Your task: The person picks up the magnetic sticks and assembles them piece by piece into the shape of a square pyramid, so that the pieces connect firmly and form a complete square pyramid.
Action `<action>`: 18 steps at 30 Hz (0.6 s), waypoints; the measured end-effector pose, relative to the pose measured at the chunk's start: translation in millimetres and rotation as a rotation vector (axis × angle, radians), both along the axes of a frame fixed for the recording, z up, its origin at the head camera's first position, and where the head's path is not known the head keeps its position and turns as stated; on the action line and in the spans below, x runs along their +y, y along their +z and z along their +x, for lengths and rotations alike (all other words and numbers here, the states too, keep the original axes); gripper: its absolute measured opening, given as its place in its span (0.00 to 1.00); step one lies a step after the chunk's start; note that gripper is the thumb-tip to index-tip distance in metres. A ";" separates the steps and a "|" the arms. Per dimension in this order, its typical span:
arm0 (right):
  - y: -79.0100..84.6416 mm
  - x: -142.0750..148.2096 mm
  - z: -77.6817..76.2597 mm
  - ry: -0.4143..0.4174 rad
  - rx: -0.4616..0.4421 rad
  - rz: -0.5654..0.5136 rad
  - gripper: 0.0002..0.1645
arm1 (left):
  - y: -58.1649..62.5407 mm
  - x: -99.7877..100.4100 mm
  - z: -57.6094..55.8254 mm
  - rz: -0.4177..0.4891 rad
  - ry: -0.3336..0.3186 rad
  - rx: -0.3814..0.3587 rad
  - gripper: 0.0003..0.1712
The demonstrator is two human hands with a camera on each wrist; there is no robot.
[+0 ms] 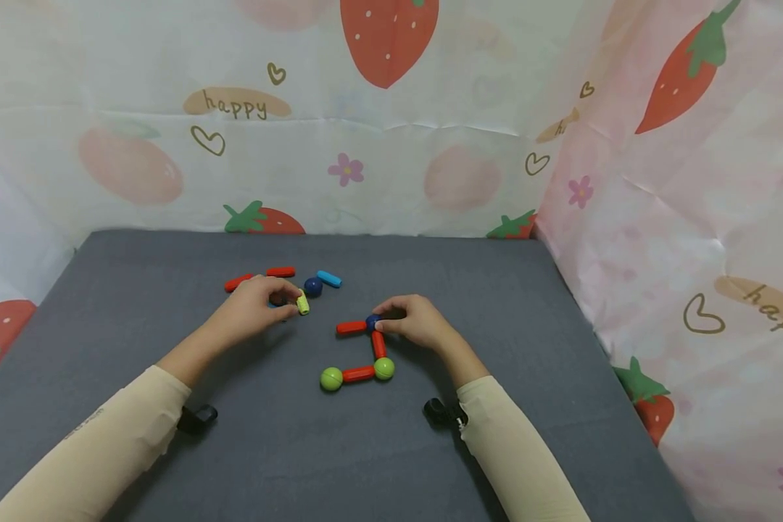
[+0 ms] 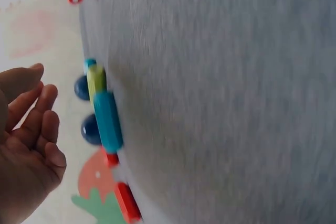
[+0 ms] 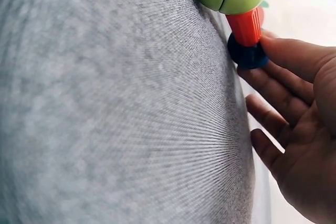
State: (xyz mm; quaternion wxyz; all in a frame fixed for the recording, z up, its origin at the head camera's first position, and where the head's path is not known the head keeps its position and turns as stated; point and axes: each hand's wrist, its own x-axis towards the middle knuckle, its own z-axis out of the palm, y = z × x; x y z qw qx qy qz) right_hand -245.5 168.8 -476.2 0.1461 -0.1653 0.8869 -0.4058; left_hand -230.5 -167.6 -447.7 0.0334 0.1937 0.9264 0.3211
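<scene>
My left hand (image 1: 257, 301) hovers over loose pieces, fingers loosely bent; in the left wrist view nothing sits between its thumb and fingers. Closest to its fingertips lies a yellow-green rod (image 1: 303, 302), with a dark blue ball (image 1: 313, 287) just behind. The right hand (image 1: 420, 319) pinches another dark blue ball (image 3: 248, 55) between thumb and fingers. That ball joins two red rods, one pointing left (image 1: 351, 328) and one toward me (image 1: 379, 345). The nearer rod meets a green ball (image 1: 384, 368), from which a third red rod (image 1: 358, 374) runs left to a second green ball (image 1: 331, 378).
Farther back lie a light blue rod (image 1: 329, 278) and two red rods, one (image 1: 280, 272) right of the other (image 1: 238, 283). A thicker blue rod (image 2: 108, 121) and another dark blue ball (image 2: 90, 129) show below the left hand. Printed curtains border the grey tabletop (image 1: 287, 457).
</scene>
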 end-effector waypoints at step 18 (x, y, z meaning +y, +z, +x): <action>-1.4 0.6 -0.4 0.000 0.004 0.000 0.13 | -1.4 -32.2 -28.7 -0.058 0.078 -0.070 0.24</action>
